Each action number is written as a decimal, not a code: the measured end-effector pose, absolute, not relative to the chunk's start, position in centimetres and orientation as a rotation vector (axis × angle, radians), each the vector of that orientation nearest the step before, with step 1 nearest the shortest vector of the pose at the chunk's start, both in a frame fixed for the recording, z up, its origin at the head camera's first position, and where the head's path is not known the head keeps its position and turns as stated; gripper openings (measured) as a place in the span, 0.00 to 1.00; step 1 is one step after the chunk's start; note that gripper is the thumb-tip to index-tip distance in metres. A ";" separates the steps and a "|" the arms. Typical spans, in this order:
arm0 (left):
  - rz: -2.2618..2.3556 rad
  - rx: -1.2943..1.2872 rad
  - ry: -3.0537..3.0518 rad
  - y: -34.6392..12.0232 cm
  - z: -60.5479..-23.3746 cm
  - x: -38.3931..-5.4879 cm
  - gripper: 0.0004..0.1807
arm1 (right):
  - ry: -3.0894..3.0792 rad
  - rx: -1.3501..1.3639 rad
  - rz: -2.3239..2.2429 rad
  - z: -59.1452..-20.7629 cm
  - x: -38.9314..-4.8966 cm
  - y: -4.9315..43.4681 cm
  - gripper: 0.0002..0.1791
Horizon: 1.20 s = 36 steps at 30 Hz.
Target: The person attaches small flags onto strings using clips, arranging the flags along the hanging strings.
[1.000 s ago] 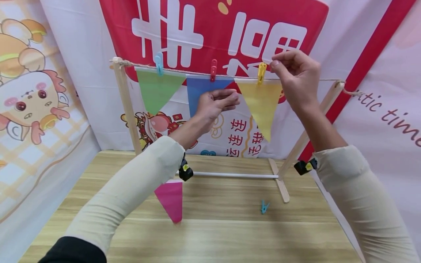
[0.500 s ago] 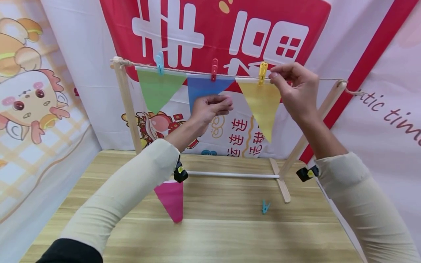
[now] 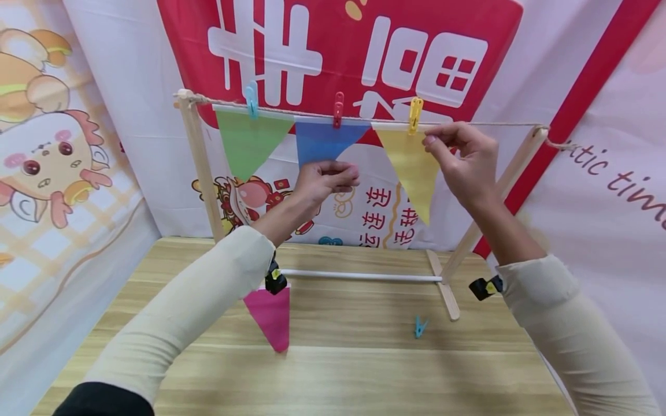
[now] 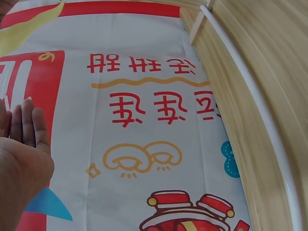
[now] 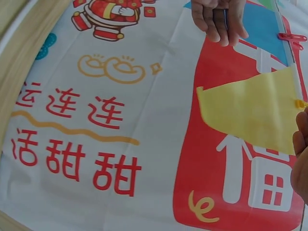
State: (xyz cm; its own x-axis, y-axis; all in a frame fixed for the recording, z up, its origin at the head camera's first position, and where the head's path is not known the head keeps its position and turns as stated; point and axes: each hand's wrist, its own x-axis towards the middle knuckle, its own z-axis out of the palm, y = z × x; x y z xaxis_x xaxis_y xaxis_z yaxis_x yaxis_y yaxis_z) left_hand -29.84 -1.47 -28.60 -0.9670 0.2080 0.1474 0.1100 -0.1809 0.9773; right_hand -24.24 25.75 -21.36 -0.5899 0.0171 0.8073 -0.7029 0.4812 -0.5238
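A yellow pennant (image 3: 411, 173) hangs from a rope (image 3: 499, 123) by a yellow clothespin (image 3: 415, 115). My right hand (image 3: 468, 164) is at the pennant's upper right corner, with its thumb and index fingertips close together and overlapping the paper below the clothespin. My left hand (image 3: 319, 185) hovers in front of the lower part of the blue pennant (image 3: 325, 138), its fingers loosely bent and holding nothing. A red clothespin (image 3: 338, 110) sits on the blue pennant. Further left, a light blue clothespin (image 3: 252, 99) holds the green pennant (image 3: 250, 138).
Wooden posts (image 3: 198, 162) hold the rope, with a white rod (image 3: 364, 276) low between them. On the wooden table (image 3: 364, 381) lie a magenta pennant (image 3: 273, 318) and a light blue clothespin (image 3: 420, 327). A printed cloth (image 3: 343, 46) hangs behind.
My right hand has come down from beside the yellow clothespin to the pennant's corner. My left hand has drifted down and to the left. The hanging pennants keep their places.
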 end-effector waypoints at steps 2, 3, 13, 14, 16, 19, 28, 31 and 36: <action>2.309 0.387 1.981 -1.7 -28.8 -29.8 0.14 | -1.949 0.563 1.168 -21.7 -24.2 25.9 0.15; 2.294 0.395 1.989 -1.7 -28.9 -29.8 0.15 | -1.954 0.562 1.167 -21.9 -24.3 26.0 0.15; 2.170 0.440 2.087 -3.0 -30.5 -30.0 0.18 | -2.031 0.488 1.182 -23.9 -24.1 26.8 0.15; 2.163 0.436 2.092 -3.1 -30.7 -30.0 0.18 | -2.033 0.487 1.185 -24.1 -24.1 26.9 0.15; 2.148 0.428 2.096 -3.4 -31.0 -30.1 0.18 | -2.035 0.480 1.192 -24.4 -24.1 27.0 0.15; 2.120 0.414 2.112 -3.7 -31.4 -30.2 0.18 | -2.035 0.469 1.194 -25.0 -24.1 27.3 0.14; 2.066 0.356 2.129 -4.7 -32.9 -30.2 0.18 | -2.030 0.428 1.204 -26.2 -24.1 28.0 0.15; 2.071 0.349 2.115 -5.2 -33.5 -30.3 0.19 | -2.036 0.410 1.204 -26.7 -24.2 28.2 0.15; 2.084 0.338 2.094 -5.8 -34.5 -30.5 0.19 | -2.059 0.366 1.193 -27.6 -24.2 28.4 0.15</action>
State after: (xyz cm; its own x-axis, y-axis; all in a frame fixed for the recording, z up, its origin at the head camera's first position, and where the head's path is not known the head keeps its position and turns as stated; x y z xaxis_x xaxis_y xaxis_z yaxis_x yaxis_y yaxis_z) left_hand -30.53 -5.79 -34.51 -0.9603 0.2758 0.0406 0.0418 -0.0012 0.9991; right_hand -24.20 28.38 -27.57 -0.7021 0.1056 0.7042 -0.5585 0.5319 -0.6366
